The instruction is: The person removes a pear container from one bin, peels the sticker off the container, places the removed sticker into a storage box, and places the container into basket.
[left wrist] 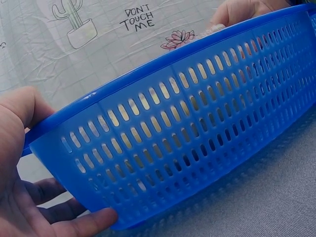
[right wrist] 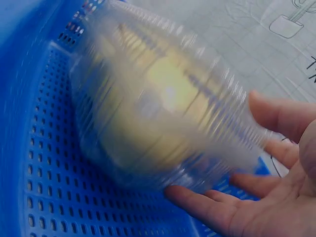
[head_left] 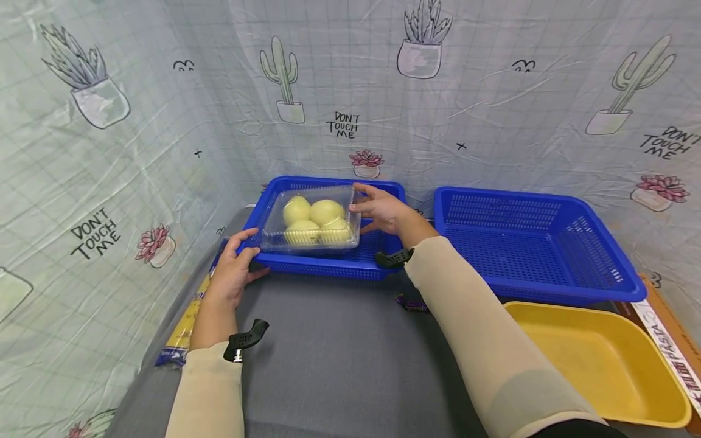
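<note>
A clear plastic box (head_left: 276, 238) with several round pale-yellow fruits (head_left: 327, 212) inside sits tilted in the left blue basket (head_left: 323, 263). My right hand (head_left: 385, 211) holds the box by its right side; in the right wrist view its fingers and thumb spread around the ribbed end of the plastic. With the left hand (head_left: 232, 267) I grip the basket's near left corner. The left wrist view shows that thumb at the rim (left wrist: 163, 66) and the fingers beneath the slotted wall.
A second blue basket (head_left: 495, 286) stands to the right, with a yellow tub (head_left: 594, 359) nearer me. A small dark wrapped bar (head_left: 412, 303) lies on the grey table (head_left: 328, 353). Along the left edge is a yellow-and-blue packet (head_left: 186, 322); a pasta box (head_left: 665, 340) lies far right.
</note>
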Demonstrator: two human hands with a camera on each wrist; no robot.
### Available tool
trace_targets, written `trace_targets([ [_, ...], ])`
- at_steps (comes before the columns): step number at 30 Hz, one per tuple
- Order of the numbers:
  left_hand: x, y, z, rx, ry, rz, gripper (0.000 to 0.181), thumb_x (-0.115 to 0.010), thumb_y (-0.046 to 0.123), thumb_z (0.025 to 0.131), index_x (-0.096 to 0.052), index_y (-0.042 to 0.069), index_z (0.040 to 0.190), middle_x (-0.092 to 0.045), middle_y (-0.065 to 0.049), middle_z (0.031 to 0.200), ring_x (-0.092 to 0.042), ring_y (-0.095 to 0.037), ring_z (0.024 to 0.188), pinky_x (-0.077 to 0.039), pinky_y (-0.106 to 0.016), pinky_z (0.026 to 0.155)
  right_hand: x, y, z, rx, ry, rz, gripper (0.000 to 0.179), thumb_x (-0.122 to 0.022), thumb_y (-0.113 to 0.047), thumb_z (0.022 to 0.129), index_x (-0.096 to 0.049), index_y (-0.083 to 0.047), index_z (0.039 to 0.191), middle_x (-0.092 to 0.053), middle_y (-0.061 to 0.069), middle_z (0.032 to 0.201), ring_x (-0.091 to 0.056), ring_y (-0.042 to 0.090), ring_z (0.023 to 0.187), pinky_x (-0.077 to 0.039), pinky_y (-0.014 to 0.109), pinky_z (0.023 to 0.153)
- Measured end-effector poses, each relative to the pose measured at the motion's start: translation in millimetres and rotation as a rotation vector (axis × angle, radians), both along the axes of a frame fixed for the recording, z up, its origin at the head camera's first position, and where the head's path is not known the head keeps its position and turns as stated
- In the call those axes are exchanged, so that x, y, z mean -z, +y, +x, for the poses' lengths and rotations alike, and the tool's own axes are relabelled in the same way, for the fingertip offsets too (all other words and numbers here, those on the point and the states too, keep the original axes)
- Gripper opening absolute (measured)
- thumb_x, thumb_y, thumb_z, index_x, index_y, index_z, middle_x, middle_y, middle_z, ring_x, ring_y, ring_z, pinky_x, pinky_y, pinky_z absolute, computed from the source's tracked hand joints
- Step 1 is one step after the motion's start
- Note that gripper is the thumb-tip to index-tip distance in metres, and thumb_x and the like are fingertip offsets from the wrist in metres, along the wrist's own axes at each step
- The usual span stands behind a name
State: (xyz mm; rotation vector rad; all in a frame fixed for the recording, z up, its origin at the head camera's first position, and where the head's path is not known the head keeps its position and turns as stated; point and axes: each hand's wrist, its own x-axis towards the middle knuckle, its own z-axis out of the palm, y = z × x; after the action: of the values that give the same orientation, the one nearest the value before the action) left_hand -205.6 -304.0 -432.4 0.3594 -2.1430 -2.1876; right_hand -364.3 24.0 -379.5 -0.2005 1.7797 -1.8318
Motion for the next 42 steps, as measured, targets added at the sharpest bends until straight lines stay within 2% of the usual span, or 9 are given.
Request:
trace_targets([
  [7, -2.0, 1.9, 1.8, -0.014, 0.001, 0.003, 0.054, -0.048, 0.014, 0.110, -0.043, 0.023, 0.163, -0.009, -0.005, 0.177, -0.034, -0.039, 0.151, -0.046, -0.065, 0.109, 1.4, -5, -1.4, 0.023, 0.012, 0.077, 0.086, -0.068, 0.008, 0.101, -0.027, -0.019, 0.171, -0.020, 0.018, 0.175, -0.037, 0.036, 0.154, -0.044, 0.061, 0.114],
  [14, -3.3, 3.6, 3.7, -0.010, -0.014, -0.012, 0.054, -0.048, 0.015, 0.111, -0.043, 0.025, 0.164, -0.009, -0.005, 0.177, -0.035, -0.038, 0.151, -0.046, -0.065, 0.110, 2.8, -4, -1.3, 0.036, -0.032, 0.096, 0.086, -0.067, 0.011, 0.099, -0.028, -0.018, 0.171, -0.016, 0.016, 0.177, -0.037, 0.037, 0.154, -0.044, 0.059, 0.115],
  [19, -4.8, 4.1, 5.2, -0.010, -0.014, -0.011, 0.054, -0.048, 0.015, 0.110, -0.045, 0.026, 0.163, -0.010, -0.004, 0.177, -0.037, -0.036, 0.150, -0.046, -0.063, 0.111, 1.5, -5, 0.3, 0.074, -0.003, 0.099, 0.084, -0.067, 0.009, 0.099, -0.031, -0.019, 0.170, -0.022, 0.014, 0.175, -0.034, 0.038, 0.155, -0.044, 0.059, 0.114],
  [23, -5.7, 4.7, 5.7, -0.022, -0.020, -0.019, 0.054, -0.048, 0.015, 0.110, -0.045, 0.026, 0.162, -0.011, -0.004, 0.177, -0.039, -0.035, 0.149, -0.047, -0.061, 0.110, 1.6, -6, -0.2, 0.186, 0.074, 0.041, 0.076, -0.066, 0.004, 0.099, -0.038, -0.017, 0.167, -0.031, 0.014, 0.171, -0.036, 0.039, 0.154, -0.043, 0.059, 0.115],
  [26, -5.3, 5.0, 4.5, -0.026, -0.019, -0.022, 0.054, -0.048, 0.015, 0.109, -0.045, 0.026, 0.163, -0.011, -0.004, 0.177, -0.039, -0.035, 0.149, -0.047, -0.062, 0.110, 0.0, -4, 1.2, 0.282, 0.119, -0.047, 0.067, -0.065, 0.001, 0.099, -0.046, -0.012, 0.162, -0.037, 0.016, 0.166, -0.040, 0.039, 0.151, -0.041, 0.059, 0.117],
  [30, -4.1, 7.8, 1.2, -0.030, -0.009, -0.014, 0.055, -0.049, 0.015, 0.109, -0.045, 0.027, 0.163, -0.012, -0.005, 0.177, -0.039, -0.036, 0.148, -0.047, -0.062, 0.110, -8.4, 6, 8.1, 0.334, 0.116, -0.159, 0.060, -0.059, 0.002, 0.101, -0.048, -0.006, 0.160, -0.042, 0.016, 0.163, -0.043, 0.038, 0.149, -0.038, 0.059, 0.119],
  [36, -2.7, 9.6, 0.4, -0.053, -0.007, -0.013, 0.057, -0.048, 0.015, 0.110, -0.043, 0.031, 0.164, -0.011, -0.005, 0.177, -0.037, -0.035, 0.149, -0.046, -0.062, 0.111, -22.8, 22, 20.8, 0.295, 0.070, -0.229, 0.056, -0.054, -0.004, 0.106, -0.044, -0.006, 0.162, -0.039, 0.017, 0.165, -0.037, 0.038, 0.153, -0.035, 0.057, 0.122],
  [42, -3.2, 10.5, 3.9, -0.058, -0.013, 0.008, 0.060, -0.047, 0.018, 0.112, -0.035, 0.037, 0.167, -0.006, -0.004, 0.179, -0.031, -0.035, 0.153, -0.041, -0.063, 0.115, -39.5, 38, 48.8, 0.223, 0.101, -0.179, 0.057, -0.057, -0.016, 0.109, -0.041, -0.006, 0.163, -0.038, 0.013, 0.168, -0.035, 0.040, 0.154, -0.035, 0.058, 0.122],
])
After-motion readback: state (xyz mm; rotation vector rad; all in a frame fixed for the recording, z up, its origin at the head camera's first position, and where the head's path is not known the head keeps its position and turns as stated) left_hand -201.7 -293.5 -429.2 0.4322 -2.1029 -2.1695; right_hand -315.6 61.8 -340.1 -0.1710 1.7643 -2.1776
